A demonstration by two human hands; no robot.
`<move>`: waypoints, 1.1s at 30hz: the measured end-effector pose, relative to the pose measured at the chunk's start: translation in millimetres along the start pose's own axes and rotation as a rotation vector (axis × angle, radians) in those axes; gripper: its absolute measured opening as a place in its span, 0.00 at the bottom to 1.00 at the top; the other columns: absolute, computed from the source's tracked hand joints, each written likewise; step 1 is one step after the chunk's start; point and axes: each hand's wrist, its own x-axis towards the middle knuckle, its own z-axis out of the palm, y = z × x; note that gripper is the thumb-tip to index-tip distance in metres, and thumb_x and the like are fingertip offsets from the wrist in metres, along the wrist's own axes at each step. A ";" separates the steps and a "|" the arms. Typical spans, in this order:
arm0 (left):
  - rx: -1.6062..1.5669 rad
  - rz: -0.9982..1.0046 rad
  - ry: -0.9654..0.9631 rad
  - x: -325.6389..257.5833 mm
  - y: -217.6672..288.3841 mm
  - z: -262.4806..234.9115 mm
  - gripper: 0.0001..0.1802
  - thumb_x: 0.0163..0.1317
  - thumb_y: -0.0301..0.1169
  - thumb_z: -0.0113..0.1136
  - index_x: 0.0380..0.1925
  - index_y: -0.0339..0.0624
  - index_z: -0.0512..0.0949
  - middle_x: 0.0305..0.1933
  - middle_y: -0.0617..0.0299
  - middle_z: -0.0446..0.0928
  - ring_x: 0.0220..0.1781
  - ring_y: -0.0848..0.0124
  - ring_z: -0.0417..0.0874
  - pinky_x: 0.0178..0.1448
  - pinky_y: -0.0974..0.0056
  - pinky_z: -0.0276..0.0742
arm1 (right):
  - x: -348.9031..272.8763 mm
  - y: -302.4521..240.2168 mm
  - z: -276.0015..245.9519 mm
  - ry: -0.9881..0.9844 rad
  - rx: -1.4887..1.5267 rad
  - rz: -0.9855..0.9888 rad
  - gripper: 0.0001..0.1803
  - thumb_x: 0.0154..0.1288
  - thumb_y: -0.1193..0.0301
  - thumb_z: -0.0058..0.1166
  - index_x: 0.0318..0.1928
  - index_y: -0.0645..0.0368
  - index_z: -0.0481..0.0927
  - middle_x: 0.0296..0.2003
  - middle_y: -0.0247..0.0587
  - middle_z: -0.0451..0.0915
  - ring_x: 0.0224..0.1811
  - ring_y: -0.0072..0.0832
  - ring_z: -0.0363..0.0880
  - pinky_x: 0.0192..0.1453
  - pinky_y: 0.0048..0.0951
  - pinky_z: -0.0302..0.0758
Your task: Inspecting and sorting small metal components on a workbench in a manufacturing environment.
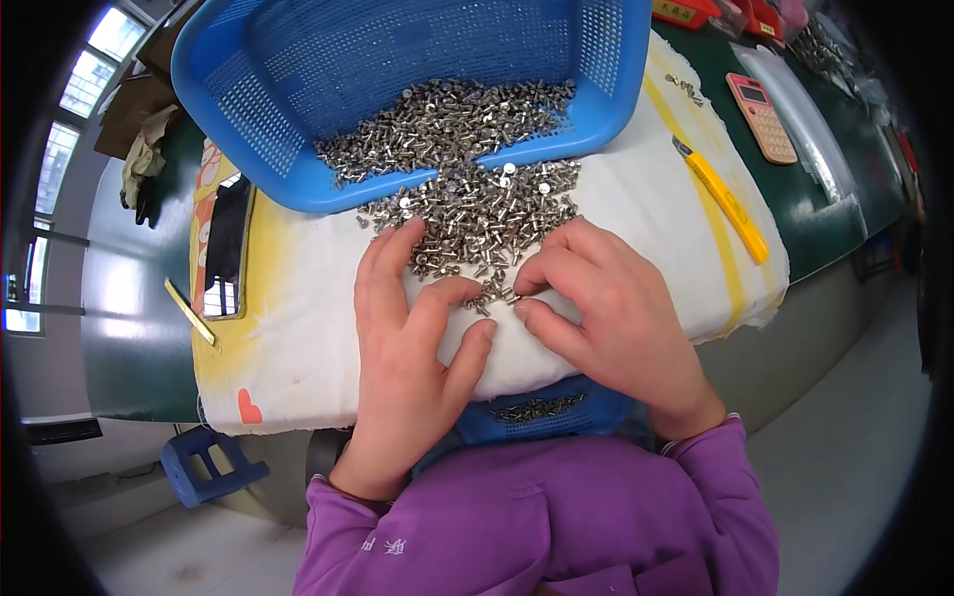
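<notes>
A heap of small silvery screw-like fasteners (487, 204) lies on the white cloth in front of a tilted blue plastic basket (298, 194), which holds a larger pile of them. A few pieces (494, 291) sit apart at the heap's near end, between my hands. My left hand (407, 333) rests at the heap's left side, fingers spread, its index fingertip beside those few pieces and its thumb apart from it. At the right, my right hand (601, 308) has its thumb and index finger pinched close at one small fastener; the other fingers curl over the heap's edge.
Below the table edge, near my lap, a second blue basket (542, 422) holds more fasteners. A yellow utility knife (730, 209) and pink calculator (761, 119) lie to the right. A phone (229, 248) and thin yellow strip (189, 311) lie left. A blue stool (209, 467) stands on the floor.
</notes>
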 end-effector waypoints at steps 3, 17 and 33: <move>-0.032 -0.024 0.007 1.7 2.9 0.3 0.17 0.57 0.23 0.70 0.47 0.40 0.80 0.76 0.38 0.60 0.78 0.37 0.59 0.78 0.41 0.59 | -0.5 0.8 -0.6 -0.006 0.004 -0.021 0.08 0.59 0.72 0.67 0.38 0.55 0.82 0.38 0.38 0.78 0.42 0.40 0.81 0.44 0.39 0.78; -0.049 0.015 0.035 1.7 -1.2 3.4 0.13 0.56 0.18 0.66 0.43 0.39 0.81 0.76 0.39 0.61 0.78 0.39 0.61 0.78 0.43 0.59 | -2.5 2.2 2.0 0.031 -0.020 -0.062 0.07 0.61 0.72 0.67 0.37 0.55 0.81 0.36 0.38 0.76 0.40 0.40 0.79 0.41 0.40 0.77; -0.094 -0.036 0.075 -1.3 -1.6 1.3 0.11 0.58 0.17 0.65 0.41 0.39 0.82 0.76 0.39 0.62 0.78 0.40 0.63 0.78 0.46 0.60 | -1.1 4.8 -0.3 -0.024 0.070 -0.061 0.11 0.60 0.78 0.63 0.43 0.53 0.86 0.38 0.37 0.79 0.42 0.39 0.81 0.44 0.39 0.79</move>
